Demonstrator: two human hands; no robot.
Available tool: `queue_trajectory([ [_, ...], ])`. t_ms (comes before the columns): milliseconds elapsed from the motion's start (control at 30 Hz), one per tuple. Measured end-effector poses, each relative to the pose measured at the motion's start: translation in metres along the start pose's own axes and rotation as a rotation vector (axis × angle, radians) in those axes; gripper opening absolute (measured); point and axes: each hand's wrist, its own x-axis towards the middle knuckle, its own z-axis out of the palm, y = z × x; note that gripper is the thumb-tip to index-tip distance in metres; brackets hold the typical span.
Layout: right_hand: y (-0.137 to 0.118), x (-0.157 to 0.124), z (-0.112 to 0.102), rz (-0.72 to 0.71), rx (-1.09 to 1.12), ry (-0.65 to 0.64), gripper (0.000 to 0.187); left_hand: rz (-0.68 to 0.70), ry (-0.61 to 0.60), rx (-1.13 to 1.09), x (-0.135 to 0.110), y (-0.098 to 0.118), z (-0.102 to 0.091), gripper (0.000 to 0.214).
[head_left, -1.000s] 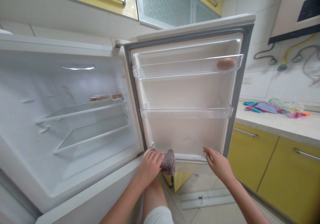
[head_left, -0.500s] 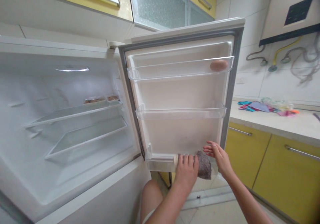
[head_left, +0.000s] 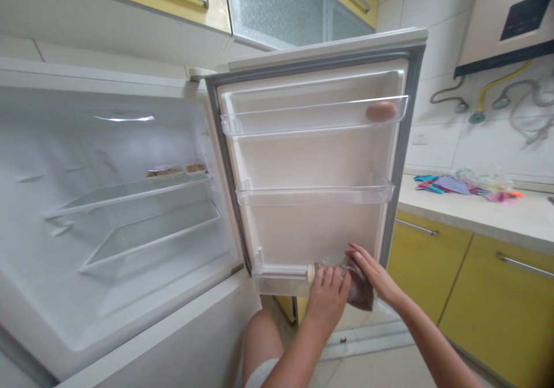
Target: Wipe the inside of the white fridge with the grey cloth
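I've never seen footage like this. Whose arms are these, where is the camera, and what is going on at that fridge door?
There is no machine here: a person wears one camera on the head, looking forward and down, so the two bare arms are their own. The left hand presses a grey speckled cloth against the bottom of the open white fridge door; the right hand touches the cloth too. One brown egg lies in the door's top clear shelf. Inside the fridge, glass shelves hold shallow trays at the back. On the pale countertop to the right lie colourful cloths.
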Motion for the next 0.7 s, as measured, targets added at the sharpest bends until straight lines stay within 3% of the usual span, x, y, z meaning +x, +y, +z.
queue_trajectory([
  [133,-0.003,-0.002,0.002,-0.050,-0.101,0.005,0.068,0.015,-0.134,-0.046,-0.025,-0.046,-0.009,0.054],
  [267,-0.008,-0.004,0.000,-0.043,-0.137,-0.004,0.065,-0.043,-0.250,-0.073,-0.059,-0.108,-0.021,0.067],
  [433,-0.009,-0.006,0.003,-0.049,-0.168,0.007,0.064,-0.084,-0.347,-0.066,-0.096,-0.173,-0.031,0.065],
  [533,-0.005,-0.007,0.006,-0.066,-0.177,0.037,0.061,-0.072,-0.358,-0.076,-0.103,-0.185,-0.032,0.059],
  [700,-0.001,-0.004,0.004,-0.006,-0.005,0.032,0.067,-0.081,-0.387,-0.066,-0.097,-0.172,-0.034,0.063],
])
